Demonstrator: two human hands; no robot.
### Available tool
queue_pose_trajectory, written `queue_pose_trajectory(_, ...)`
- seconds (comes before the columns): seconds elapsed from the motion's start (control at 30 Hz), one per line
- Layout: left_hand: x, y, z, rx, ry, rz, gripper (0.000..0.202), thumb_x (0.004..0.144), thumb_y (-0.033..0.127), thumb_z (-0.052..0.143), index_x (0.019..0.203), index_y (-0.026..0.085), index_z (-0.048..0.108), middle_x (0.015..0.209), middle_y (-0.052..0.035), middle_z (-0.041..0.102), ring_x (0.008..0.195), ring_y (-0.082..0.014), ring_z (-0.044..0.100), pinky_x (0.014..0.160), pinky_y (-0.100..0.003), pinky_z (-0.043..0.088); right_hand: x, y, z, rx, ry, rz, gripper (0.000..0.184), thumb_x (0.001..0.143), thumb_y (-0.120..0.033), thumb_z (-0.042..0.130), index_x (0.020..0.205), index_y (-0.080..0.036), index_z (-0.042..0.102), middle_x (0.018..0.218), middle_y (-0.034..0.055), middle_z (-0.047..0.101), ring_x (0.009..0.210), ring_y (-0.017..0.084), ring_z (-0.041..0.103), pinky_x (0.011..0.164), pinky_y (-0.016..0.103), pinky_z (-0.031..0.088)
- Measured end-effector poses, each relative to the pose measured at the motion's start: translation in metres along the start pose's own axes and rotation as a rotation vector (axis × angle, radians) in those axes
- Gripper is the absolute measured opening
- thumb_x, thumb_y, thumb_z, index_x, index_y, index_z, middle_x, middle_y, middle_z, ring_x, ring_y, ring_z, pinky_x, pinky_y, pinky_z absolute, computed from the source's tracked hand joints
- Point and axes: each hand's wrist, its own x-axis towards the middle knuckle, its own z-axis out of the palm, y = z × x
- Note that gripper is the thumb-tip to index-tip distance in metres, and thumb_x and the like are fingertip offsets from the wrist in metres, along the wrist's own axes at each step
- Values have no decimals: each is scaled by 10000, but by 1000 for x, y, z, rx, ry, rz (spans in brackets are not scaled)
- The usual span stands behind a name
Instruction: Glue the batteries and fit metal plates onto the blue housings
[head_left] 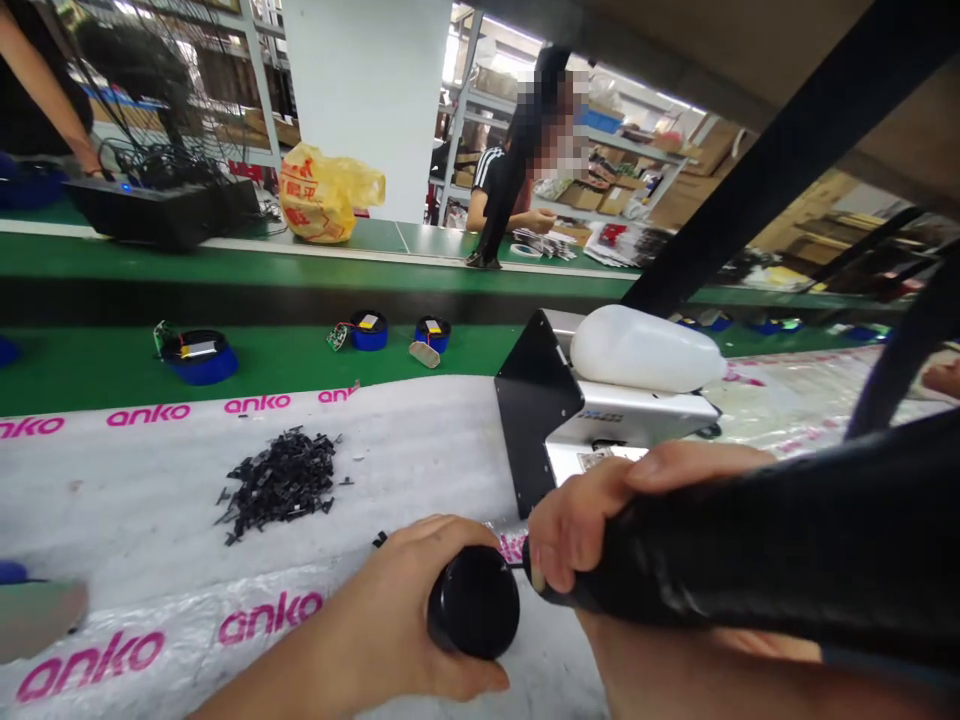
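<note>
My left hand (pixel 409 610) is closed around a short black cylinder (pixel 474 602), whose round flat end faces me. To its right, my right hand (pixel 574 520) wraps its fingers round a long black cylindrical object (pixel 750 545) that reaches in from the right edge. What kind of thing this is I cannot tell. A small gap separates the two black pieces. Just beyond my right hand stands a silver and black machine (pixel 626 425), with a white plastic bottle (pixel 641 350) lying on top. A heap of small black parts (pixel 281 480) lies left of my hands.
White foam sheeting (pixel 420 440) with pink-printed tape covers the bench. Behind it, blue round housings (pixel 199 357) with wired parts rest on a green surface (pixel 300 350). A yellow bag (pixel 322 195) sits farther back. One person works opposite; another's arm shows upper left. Black posts slant at right.
</note>
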Motion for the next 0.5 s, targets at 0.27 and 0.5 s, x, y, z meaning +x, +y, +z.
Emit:
queue_pose_trajectory(0.27,-3,4,3,-49,25,-64,628,620,293,879,1204,268,650,1220,23,645,1141,-236,573,1049,-361,376,0,-7,15,31,-146,-86,623,802,-756,644,945,-150,636,629,43,584,520,181,586,469,274,482)
queue_pose_trajectory(0.5,-3,4,6,-22,52,-88,642,608,313,878,1207,281,649,1175,32,655,1105,-233,587,1015,-357,388,-7,-5,16,115,-238,-37,553,703,-720,757,899,-212,658,657,19,611,502,212,584,456,339,494)
